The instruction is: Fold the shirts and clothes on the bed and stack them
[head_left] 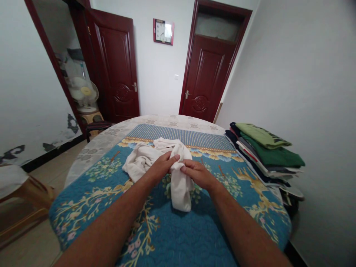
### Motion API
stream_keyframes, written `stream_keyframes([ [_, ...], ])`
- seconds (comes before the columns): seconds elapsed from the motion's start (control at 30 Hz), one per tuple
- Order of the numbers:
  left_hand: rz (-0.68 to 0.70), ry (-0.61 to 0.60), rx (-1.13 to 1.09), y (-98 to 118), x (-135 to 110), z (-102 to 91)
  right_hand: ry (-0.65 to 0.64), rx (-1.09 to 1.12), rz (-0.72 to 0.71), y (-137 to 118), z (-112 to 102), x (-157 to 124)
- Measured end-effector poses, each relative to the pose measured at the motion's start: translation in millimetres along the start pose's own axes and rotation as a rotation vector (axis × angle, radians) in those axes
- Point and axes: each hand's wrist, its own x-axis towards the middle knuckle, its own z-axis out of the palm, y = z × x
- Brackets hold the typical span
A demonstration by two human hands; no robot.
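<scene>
A crumpled white garment lies in the middle of the blue patterned cloth. Its kind is hard to make out in the folds. My left hand pinches a bunched part of it between thumb and fingers. Just to the right, my right hand is closed on the same bunched part, thumb towards the left hand. Below both hands a narrow, sleeve-like length of the garment hangs towards me. The rest of the fabric is heaped to the left and behind my hands.
Folded clothes are stacked at the table's right side, with green ones on top. A pale patterned tablecloth shows around the blue cloth. A stool stands at the left, and two dark red doors are at the back.
</scene>
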Motion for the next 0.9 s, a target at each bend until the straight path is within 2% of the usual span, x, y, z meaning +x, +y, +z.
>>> stream_keyframes([
  [0.1,0.066,0.036,0.280,3.3,1.8,-13.9,-0.117,-0.323,-0.104,0.2,21.0,2.8],
  [0.2,0.076,0.107,0.417,-0.3,5.4,-21.4,-0.149,-0.440,-0.212,1.9,37.3,5.6],
  [0.33,0.096,0.430,0.261,-0.8,9.7,-26.8,-0.120,-0.361,-0.263,6.4,42.7,6.1],
  [0.4,0.129,0.547,0.206,2.8,10.3,-31.7,-0.037,-0.278,-0.208,12.6,36.7,6.5],
  [0.47,0.173,0.598,0.238,7.4,9.8,-38.5,0.120,-0.259,-0.121,23.0,25.4,8.1],
  [0.53,0.205,0.660,0.349,11.1,8.7,-46.2,0.325,-0.362,-0.054,36.8,10.7,11.1],
  [0.6,0.224,0.740,0.468,13.6,7.7,-53.8,0.459,-0.550,-0.025,51.6,-4.2,14.6],
  [0.73,0.236,0.863,0.601,16.0,6.9,-71.7,0.466,-0.827,-0.038,75.0,-22.8,22.7],
  [0.83,0.235,0.965,0.611,15.7,7.6,-89.7,0.522,-0.903,-0.051,83.3,-23.3,31.5],
  [0.9,0.206,1.042,0.541,13.4,9.3,-101.1,0.556,-0.955,0.009,84.4,-20.1,39.2],
])
